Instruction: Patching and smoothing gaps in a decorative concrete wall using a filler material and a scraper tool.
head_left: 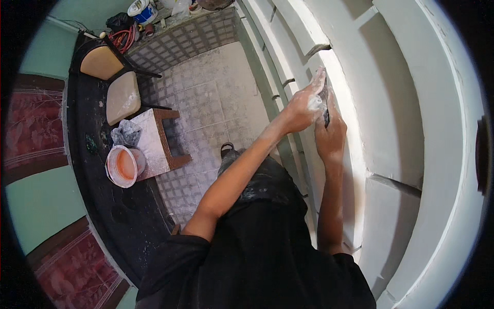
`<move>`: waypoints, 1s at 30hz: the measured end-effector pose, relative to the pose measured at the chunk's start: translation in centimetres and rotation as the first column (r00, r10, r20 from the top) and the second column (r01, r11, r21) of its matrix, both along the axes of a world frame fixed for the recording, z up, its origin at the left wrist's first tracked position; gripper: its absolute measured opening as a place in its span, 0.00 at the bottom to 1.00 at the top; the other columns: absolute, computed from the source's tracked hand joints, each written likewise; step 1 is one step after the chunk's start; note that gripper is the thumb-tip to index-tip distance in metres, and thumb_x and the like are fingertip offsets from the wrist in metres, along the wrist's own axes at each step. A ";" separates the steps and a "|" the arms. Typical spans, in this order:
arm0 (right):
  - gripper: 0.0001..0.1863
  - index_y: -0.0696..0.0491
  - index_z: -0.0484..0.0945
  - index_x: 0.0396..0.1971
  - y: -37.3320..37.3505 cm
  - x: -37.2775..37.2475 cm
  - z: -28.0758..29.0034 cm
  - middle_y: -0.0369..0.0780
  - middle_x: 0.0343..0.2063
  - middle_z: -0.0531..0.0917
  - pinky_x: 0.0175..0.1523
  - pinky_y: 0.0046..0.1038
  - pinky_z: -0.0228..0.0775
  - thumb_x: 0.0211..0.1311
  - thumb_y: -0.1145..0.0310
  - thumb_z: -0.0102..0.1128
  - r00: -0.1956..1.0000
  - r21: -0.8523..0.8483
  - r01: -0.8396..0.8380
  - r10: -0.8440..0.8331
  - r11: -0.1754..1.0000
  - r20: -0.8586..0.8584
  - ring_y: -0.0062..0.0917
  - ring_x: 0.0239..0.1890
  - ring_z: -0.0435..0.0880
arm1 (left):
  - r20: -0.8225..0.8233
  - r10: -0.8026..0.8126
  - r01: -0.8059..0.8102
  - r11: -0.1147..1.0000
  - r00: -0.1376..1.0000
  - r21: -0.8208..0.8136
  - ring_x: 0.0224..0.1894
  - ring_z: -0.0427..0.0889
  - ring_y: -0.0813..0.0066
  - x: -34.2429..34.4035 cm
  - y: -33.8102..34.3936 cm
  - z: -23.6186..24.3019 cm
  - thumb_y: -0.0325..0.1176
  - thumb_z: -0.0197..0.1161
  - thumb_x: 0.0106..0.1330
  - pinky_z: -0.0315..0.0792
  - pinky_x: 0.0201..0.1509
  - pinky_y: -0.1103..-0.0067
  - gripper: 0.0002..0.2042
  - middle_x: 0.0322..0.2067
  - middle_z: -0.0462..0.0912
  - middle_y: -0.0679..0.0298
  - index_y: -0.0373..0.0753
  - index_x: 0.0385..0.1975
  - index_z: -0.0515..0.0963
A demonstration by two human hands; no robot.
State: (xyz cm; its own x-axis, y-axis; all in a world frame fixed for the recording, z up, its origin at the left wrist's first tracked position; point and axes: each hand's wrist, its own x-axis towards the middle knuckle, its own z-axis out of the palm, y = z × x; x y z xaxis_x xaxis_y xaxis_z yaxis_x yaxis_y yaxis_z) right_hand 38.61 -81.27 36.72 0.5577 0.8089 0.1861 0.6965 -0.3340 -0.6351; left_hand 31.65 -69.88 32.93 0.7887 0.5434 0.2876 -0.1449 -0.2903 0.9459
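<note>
My left hand [303, 108], smeared with white powder or paste, grips the upper part of a narrow dark flat tool [325, 116] against a white ledge [346, 154] on the wall at my right. Just below and to the right of it, my right hand [330, 135] has its fingers closed on the same tool, extended upward along it. The tool lies lengthwise on the ledge face; much of it is hidden by my fingers. Pale white strips and blocks with dark gaps run along the wall around both hands.
At the left, a small table [149, 129] holds a crumpled grey bag [126, 133] and a bucket with orange inside [123, 165]. A cushioned chair [122, 98] stands behind it. Buckets, bags and red hose [123, 38] crowd a back shelf. My sandaled foot rests on tiles.
</note>
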 end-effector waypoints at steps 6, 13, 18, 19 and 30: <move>0.31 0.64 0.63 0.64 -0.1 0.2 0.7 0.59 0.55 0.75 0.62 0.40 0.66 0.61 0.70 0.51 0.986 -0.014 0.064 -0.066 0.998 -0.150 0.50 0.58 0.75 | -0.048 -0.055 0.052 0.997 0.997 -0.060 0.73 0.52 0.56 -0.1 0.6 1.1 0.18 0.56 0.55 0.49 0.76 0.73 0.38 0.71 0.51 0.47 0.30 0.69 0.53; 0.26 0.64 0.69 0.60 -0.8 -0.5 -0.2 0.57 0.53 0.77 0.61 0.40 0.66 0.63 0.69 0.52 0.970 0.057 0.152 -0.138 0.987 -0.200 0.48 0.57 0.77 | -0.068 0.017 -0.013 0.998 0.998 0.056 0.73 0.50 0.56 0.8 -0.1 0.3 0.22 0.55 0.59 0.48 0.76 0.72 0.38 0.72 0.46 0.48 0.33 0.71 0.46; 0.25 0.63 0.70 0.60 -0.8 -0.3 -0.7 0.57 0.54 0.77 0.61 0.41 0.65 0.65 0.67 0.51 0.987 0.073 0.139 -0.133 0.988 -0.089 0.48 0.57 0.77 | -0.136 0.003 0.006 0.998 0.991 0.061 0.73 0.50 0.54 0.7 0.2 1.1 0.23 0.53 0.62 0.48 0.76 0.71 0.37 0.72 0.45 0.48 0.32 0.71 0.46; 0.25 0.63 0.70 0.60 -0.8 -0.4 -0.6 0.57 0.54 0.77 0.61 0.41 0.65 0.65 0.67 0.51 0.987 0.075 0.139 -0.132 0.987 -0.090 0.48 0.57 0.77 | -0.159 -0.014 0.021 0.999 0.987 0.046 0.73 0.50 0.54 0.7 0.3 1.4 0.24 0.53 0.63 0.48 0.76 0.71 0.36 0.72 0.44 0.48 0.31 0.71 0.46; 0.26 0.67 0.69 0.59 0.7 -0.9 -0.5 0.60 0.51 0.77 0.61 0.38 0.67 0.63 0.67 0.47 0.984 0.165 0.165 -0.152 0.972 -0.088 0.49 0.56 0.78 | -0.159 -0.054 0.055 0.998 0.986 0.005 0.73 0.50 0.55 1.1 1.6 0.9 0.26 0.56 0.59 0.47 0.76 0.72 0.38 0.72 0.44 0.47 0.29 0.70 0.48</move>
